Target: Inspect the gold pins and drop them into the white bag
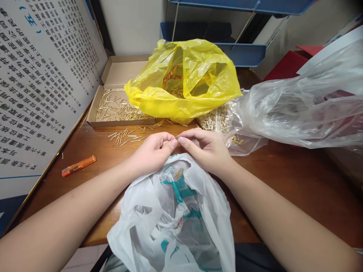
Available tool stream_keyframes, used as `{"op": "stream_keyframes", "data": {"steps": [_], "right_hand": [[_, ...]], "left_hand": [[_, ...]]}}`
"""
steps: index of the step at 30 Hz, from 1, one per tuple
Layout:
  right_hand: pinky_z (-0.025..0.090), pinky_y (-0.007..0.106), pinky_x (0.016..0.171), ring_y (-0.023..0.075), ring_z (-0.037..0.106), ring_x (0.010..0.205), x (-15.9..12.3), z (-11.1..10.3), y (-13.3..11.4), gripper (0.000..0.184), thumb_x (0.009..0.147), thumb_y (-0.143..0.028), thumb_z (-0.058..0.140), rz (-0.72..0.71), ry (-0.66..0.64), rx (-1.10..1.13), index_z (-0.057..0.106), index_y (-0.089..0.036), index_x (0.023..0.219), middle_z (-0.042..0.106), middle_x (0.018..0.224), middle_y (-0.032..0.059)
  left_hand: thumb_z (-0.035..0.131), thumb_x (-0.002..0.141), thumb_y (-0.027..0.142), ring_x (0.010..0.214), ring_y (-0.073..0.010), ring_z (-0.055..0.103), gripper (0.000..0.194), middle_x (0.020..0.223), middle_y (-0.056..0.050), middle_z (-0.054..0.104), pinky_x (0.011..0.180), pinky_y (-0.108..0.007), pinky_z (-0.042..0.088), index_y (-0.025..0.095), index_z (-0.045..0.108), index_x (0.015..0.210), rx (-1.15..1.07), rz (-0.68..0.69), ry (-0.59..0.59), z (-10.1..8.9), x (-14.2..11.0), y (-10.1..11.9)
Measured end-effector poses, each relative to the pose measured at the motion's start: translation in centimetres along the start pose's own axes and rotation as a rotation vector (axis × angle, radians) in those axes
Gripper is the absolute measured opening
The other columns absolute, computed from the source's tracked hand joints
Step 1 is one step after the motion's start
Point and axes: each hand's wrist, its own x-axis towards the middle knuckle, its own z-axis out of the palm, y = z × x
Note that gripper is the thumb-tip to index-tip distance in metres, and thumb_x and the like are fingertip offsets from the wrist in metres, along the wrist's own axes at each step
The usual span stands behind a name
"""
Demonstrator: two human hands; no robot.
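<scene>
My left hand [154, 151] and my right hand [205, 149] meet fingertip to fingertip above the mouth of a white plastic bag [176, 219] printed in teal. Both hands are closed in a pinch; what they hold between the fingertips is too small to make out. A few gold pins [178, 173] lie inside the white bag just below the hands. More loose gold pins [127, 135] are scattered on the wooden table [297, 181] just beyond my left hand.
A cardboard box lid [113, 107] holds several gold pins at the back left. A yellow plastic bag [184, 79] and clear plastic bags [297, 109] with pins lie behind and to the right. An orange lighter [78, 165] lies left. A printed board [36, 83] leans along the left edge.
</scene>
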Motion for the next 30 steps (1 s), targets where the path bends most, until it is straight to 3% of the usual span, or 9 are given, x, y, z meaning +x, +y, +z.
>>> {"op": "stream_keyframes", "data": {"steps": [9,14,18,21,24,25,27,28,30], "right_hand": [[0.055,0.032,0.07,0.0179,0.069,0.072,0.4,-0.3,0.0,0.014,0.09,-0.029,0.067,-0.04,0.053,-0.093,0.074,-0.021,0.082,0.076,0.078,0.0034],[0.056,0.033,0.071,0.0189,0.07,0.074,0.4,-0.9,0.1,0.014,0.09,-0.031,0.068,0.034,0.088,-0.114,0.074,-0.02,0.084,0.076,0.081,0.0045],[0.056,0.034,0.069,0.0193,0.069,0.071,0.3,-1.2,-0.9,0.014,0.091,-0.03,0.067,0.028,0.054,-0.151,0.073,-0.02,0.082,0.075,0.077,0.0037],[0.055,0.035,0.07,0.0201,0.069,0.073,0.2,-1.8,-2.6,0.01,0.092,-0.025,0.067,-0.077,0.198,-0.22,0.073,-0.023,0.084,0.075,0.081,0.0039],[0.054,0.04,0.076,0.0231,0.067,0.079,0.2,-2.0,-3.2,0.01,0.094,-0.021,0.066,-0.257,0.436,-0.338,0.072,-0.025,0.088,0.073,0.085,0.0054],[0.053,0.041,0.074,0.0233,0.066,0.077,0.3,-2.0,-3.1,0.011,0.093,-0.02,0.066,-0.322,0.383,-0.371,0.071,-0.025,0.086,0.072,0.081,0.0045],[0.052,0.039,0.068,0.0226,0.065,0.071,0.4,-1.7,-2.4,0.014,0.091,-0.018,0.067,-0.309,0.177,-0.402,0.069,-0.026,0.08,0.071,0.073,0.0026],[0.051,0.038,0.067,0.0224,0.065,0.071,0.5,-1.6,-2.1,0.013,0.091,-0.018,0.067,-0.273,0.164,-0.393,0.069,-0.026,0.08,0.072,0.074,0.0027],[0.051,0.04,0.072,0.023,0.066,0.075,0.6,-1.3,-1.7,0.012,0.092,-0.019,0.066,-0.231,0.28,-0.379,0.07,-0.026,0.083,0.073,0.079,0.0039]], "left_hand": [[0.042,0.1,0.035,0.06,-0.0123,0.044,0.032,0.066,0.001,0.054,0.058,-0.025,0.035,0.014,0.067,0.096,0.22,0.038,0.092,-0.7,-0.3,0.3],[0.061,0.085,0.049,0.055,-0.0137,0.048,0.039,0.063,0.002,0.057,0.055,-0.027,0.033,0.016,0.071,0.104,0.644,0.03,-0.025,-1.3,-1.5,1.4],[0.057,0.088,0.046,0.055,-0.0152,0.051,0.029,0.063,0.001,0.062,0.055,-0.029,0.03,0.021,0.071,0.089,0.869,-0.012,-0.068,-1.3,-1.8,1.9],[0.054,0.091,0.039,0.057,-0.016,0.054,0.025,0.067,-0.001,0.067,0.056,-0.029,0.03,0.021,0.07,0.085,0.957,0.005,-0.014,-1.4,-1.5,1.8],[0.055,0.088,0.035,0.058,-0.0156,0.055,0.023,0.067,0.0,0.068,0.056,-0.029,0.029,0.022,0.07,0.079,1.006,0.08,-0.101,-2.0,-1.2,1.6],[0.056,0.087,0.035,0.057,-0.0151,0.055,0.022,0.066,0.001,0.067,0.056,-0.029,0.029,0.022,0.071,0.078,0.996,0.104,-0.144,-2.2,-1.1,1.5],[0.057,0.086,0.036,0.056,-0.0142,0.054,0.022,0.063,0.002,0.065,0.056,-0.029,0.028,0.023,0.071,0.077,0.967,0.134,-0.193,-2.5,-1.1,1.3],[0.056,0.086,0.036,0.056,-0.0139,0.054,0.022,0.062,0.002,0.065,0.056,-0.029,0.027,0.023,0.071,0.076,0.961,0.14,-0.194,-2.6,-1.1,1.3],[0.056,0.086,0.036,0.056,-0.0139,0.054,0.023,0.062,0.002,0.065,0.056,-0.029,0.026,0.023,0.071,0.076,0.964,0.142,-0.184,-2.6,-1.1,1.2]]}}
